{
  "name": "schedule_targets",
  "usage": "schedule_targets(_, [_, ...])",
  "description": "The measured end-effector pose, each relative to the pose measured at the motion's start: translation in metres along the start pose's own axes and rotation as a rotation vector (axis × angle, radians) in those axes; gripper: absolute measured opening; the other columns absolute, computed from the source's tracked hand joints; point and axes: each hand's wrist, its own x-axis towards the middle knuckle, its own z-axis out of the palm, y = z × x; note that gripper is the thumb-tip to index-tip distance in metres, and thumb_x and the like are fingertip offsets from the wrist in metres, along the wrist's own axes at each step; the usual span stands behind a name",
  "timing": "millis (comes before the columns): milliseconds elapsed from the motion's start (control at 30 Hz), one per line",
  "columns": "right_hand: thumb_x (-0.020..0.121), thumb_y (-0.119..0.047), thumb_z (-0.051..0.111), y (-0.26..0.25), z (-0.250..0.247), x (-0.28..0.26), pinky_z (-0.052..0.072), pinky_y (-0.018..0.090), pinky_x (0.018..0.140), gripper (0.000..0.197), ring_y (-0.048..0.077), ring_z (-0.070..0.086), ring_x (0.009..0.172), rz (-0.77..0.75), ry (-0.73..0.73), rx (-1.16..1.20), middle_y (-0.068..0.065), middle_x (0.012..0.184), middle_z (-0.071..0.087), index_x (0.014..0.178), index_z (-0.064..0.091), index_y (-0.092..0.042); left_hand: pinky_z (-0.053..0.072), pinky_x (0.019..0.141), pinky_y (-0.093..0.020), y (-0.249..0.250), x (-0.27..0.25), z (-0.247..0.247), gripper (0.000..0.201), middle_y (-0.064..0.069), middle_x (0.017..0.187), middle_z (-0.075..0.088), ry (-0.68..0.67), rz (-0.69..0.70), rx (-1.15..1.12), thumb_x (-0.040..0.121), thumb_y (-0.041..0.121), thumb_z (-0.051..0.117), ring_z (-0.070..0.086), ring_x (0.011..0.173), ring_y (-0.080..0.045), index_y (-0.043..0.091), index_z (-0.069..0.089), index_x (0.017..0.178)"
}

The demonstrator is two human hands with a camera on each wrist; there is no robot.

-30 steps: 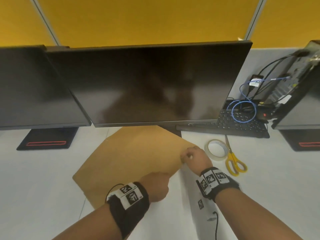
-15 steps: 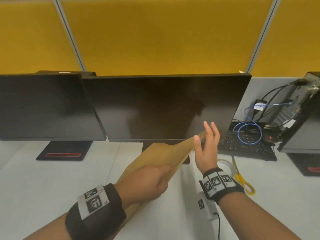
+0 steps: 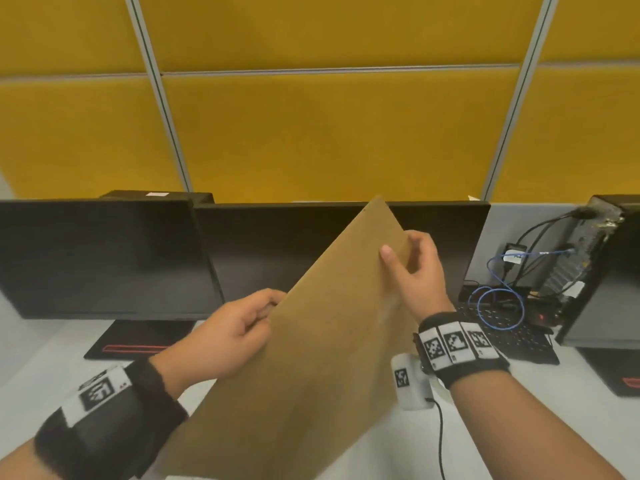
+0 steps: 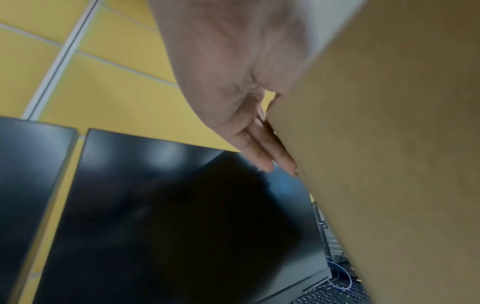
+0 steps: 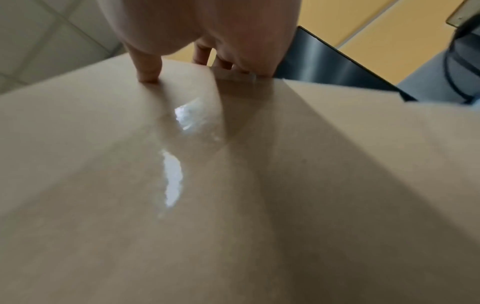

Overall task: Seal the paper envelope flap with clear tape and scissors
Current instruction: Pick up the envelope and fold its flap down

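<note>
A brown paper envelope (image 3: pixel 322 358) hangs tilted in the air above the desk, one corner pointing up in front of the monitor. My left hand (image 3: pixel 263 310) grips its left edge, with the fingers (image 4: pixel 262 148) lying along the far side of the envelope (image 4: pixel 389 144). My right hand (image 3: pixel 398 252) pinches the upper right edge, thumb (image 5: pixel 148 70) on the near face and the other fingers behind. A glossy strip of clear tape (image 5: pixel 171 179) lies on the envelope (image 5: pixel 311 205) below the thumb. The tape roll and scissors are hidden from view.
Two dark monitors (image 3: pixel 104 258) stand across the back of the white desk (image 3: pixel 41 358). A black keyboard (image 3: pixel 512 334), a blue cable loop (image 3: pixel 498 306) and a computer tower (image 3: pixel 595 278) are at the right. A small white tagged device (image 3: pixel 410 386) with a cord lies below my right wrist.
The envelope was lifted off the desk and tilted up. My right hand let go, opened, then pinched the upper edge. My left hand kept its grip and the head view tilted up.
</note>
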Motion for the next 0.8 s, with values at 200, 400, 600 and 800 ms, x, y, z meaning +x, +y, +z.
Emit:
schedule_targets(200, [0.078,-0.050,0.067,-0.049,0.007,0.012,0.041,0.038,0.095,0.041,0.006,0.041,0.100,-0.225,-0.032,-0.243,-0.014,0.105,0.047,0.109,0.053,-0.027,0.058,0.072,-0.019,-0.019,0.016,0.021,0.012,0.007,0.100,0.075,0.206,-0.145,-0.272,0.096,0.018,0.055,0.072,0.087,-0.009,0.019,0.060,0.107])
schedule_targets(400, [0.082,-0.048,0.063,-0.069,0.018,0.010,0.026,0.030,0.102,0.037,0.012,0.048,0.105,-0.455,-0.098,-0.415,-0.010,0.102,0.048,0.112,0.059,-0.027,0.055,0.070,-0.020,-0.045,0.022,0.054,0.015,0.013,0.096,0.074,0.455,-0.220,-0.478,0.098,0.025,0.051,0.071,0.087,-0.003,0.036,0.061,0.102])
schedule_targets(600, [0.080,-0.050,0.063,-0.041,-0.008,0.014,0.001,0.051,0.118,0.068,0.022,0.027,0.137,-0.247,0.058,-0.654,0.005,0.141,0.036,0.138,0.036,-0.028,0.045,0.100,-0.041,-0.075,0.011,0.067,0.017,0.006,0.116,0.067,0.615,-0.285,-0.743,0.099,0.026,0.046,0.062,0.110,-0.017,0.033,0.058,0.109])
schedule_targets(800, [0.063,-0.053,0.078,0.005,-0.031,0.011,0.004,0.054,0.117,0.110,0.028,0.023,0.142,0.224,-0.016,-0.436,0.007,0.153,0.024,0.147,0.012,-0.028,0.044,0.091,-0.037,-0.090,0.006,0.071,0.022,0.011,0.101,0.074,0.685,-0.272,-0.923,0.100,0.022,0.041,0.064,0.100,-0.011,0.033,0.058,0.107])
